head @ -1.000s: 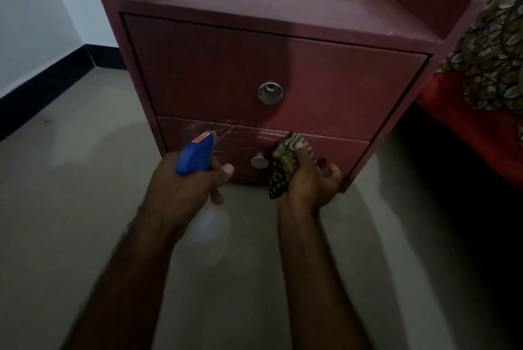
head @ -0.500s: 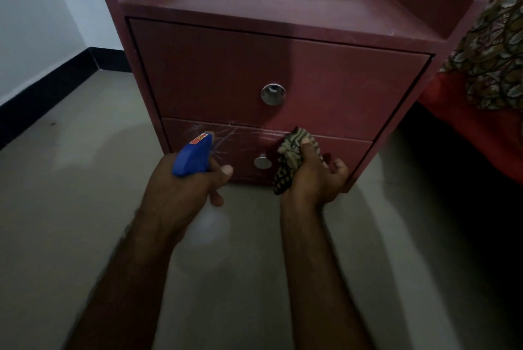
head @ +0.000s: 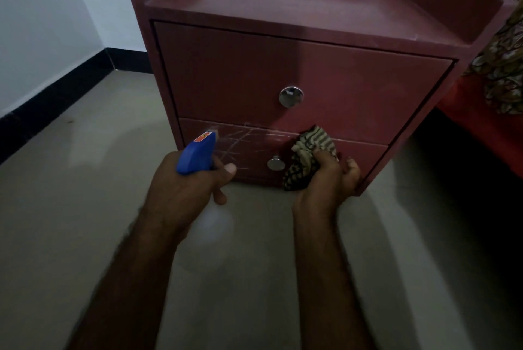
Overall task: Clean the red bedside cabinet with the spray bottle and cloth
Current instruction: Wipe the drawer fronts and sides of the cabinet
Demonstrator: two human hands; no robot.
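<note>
Head view: your left hand (head: 184, 191) grips the blue spray bottle (head: 196, 155), aimed at the red cabinet (head: 283, 66)'s lower drawer (head: 243, 151). Your right hand (head: 325, 182) clutches the patterned cloth (head: 308, 151) against that drawer.

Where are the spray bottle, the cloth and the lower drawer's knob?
spray bottle (head: 195, 157), head view, blue trigger head.
cloth (head: 311, 140), head view, bunched striped fold.
lower drawer knob (head: 276, 163), head view, its round metal face.

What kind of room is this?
Probably a bedroom. The red bedside cabinet with two drawers stands next to what looks like a bed, which has a patterned cover on it.
</note>
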